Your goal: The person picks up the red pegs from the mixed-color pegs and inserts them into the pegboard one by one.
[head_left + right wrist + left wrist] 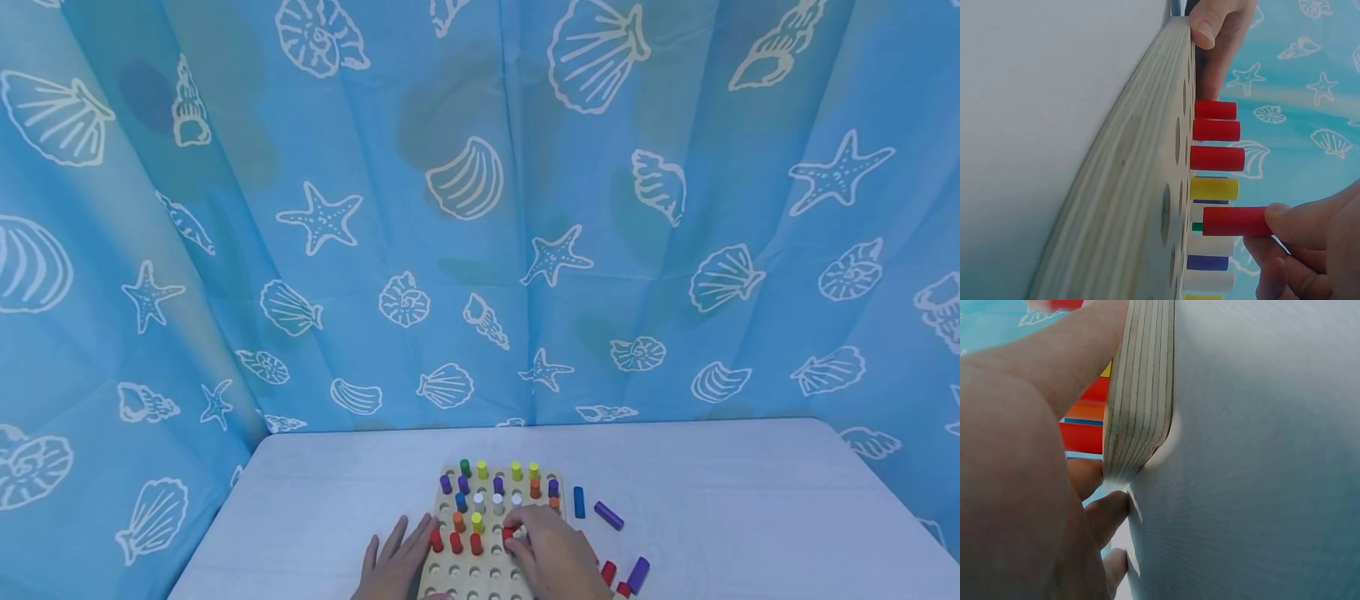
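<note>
My right hand [558,554] pinches a red peg [1235,221] between thumb and fingers. In the right wrist view this peg lies close to the face of the wooden pegboard [485,562]; whether its end is in a hole cannot be told. Three red pegs [456,543] stand in the board to the left of it. My left hand [397,562] lies at the board's left edge, fingers spread on the table and thumb [1207,34] over the board's edge. Yellow, white, blue, purple, orange and green pegs [498,503] fill holes farther back.
Right of the board lie loose pegs: a blue peg [579,502], a purple peg [609,515], another purple peg [638,575] and red pegs [608,572]. A white cloth covers the table [712,500]. Behind it hangs a blue curtain [480,250] with seashell prints.
</note>
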`<state>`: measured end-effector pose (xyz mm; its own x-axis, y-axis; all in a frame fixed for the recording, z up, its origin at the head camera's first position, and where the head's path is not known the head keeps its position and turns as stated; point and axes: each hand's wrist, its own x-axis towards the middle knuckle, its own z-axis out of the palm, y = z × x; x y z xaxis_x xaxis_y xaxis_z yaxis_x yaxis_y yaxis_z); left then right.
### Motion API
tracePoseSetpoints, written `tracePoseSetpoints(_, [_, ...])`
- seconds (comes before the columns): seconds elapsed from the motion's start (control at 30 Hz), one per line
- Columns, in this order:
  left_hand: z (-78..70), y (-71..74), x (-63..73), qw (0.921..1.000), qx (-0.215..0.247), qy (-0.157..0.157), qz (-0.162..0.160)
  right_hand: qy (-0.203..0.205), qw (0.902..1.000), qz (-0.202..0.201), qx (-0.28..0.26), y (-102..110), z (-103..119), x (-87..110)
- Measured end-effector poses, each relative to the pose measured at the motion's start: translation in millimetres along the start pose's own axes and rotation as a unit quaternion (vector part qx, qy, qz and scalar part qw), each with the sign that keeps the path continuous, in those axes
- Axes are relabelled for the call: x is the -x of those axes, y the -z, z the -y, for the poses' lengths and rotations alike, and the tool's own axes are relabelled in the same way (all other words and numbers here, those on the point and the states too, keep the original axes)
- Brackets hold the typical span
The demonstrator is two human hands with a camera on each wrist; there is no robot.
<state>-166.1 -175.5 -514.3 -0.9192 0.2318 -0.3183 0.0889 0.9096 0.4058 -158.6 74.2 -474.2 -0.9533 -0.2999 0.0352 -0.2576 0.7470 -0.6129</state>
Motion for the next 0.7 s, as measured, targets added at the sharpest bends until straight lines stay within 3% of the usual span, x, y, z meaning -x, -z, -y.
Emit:
tracePoseSetpoints(0.17, [1.4,-0.7,-0.4,1.0,0.005,-0.004,-0.003,0.016,0.9998,-0.004,-0.012,-2.8,1.1,0.5])
tracePoseSetpoints(0.47, [2.8,-1.7,-3.4,1.0,-0.006,0.006,0.001,-0.014,0.9995,0.02,-0.018,-4.8,7.2,-4.6])
tracePoseSetpoints(0.7, [0.8,-0.3,-1.9,1.0,0.001,0.006,0.003,-0.013,0.9997,0.017,-0.008,-7.2,8.3,-5.7])
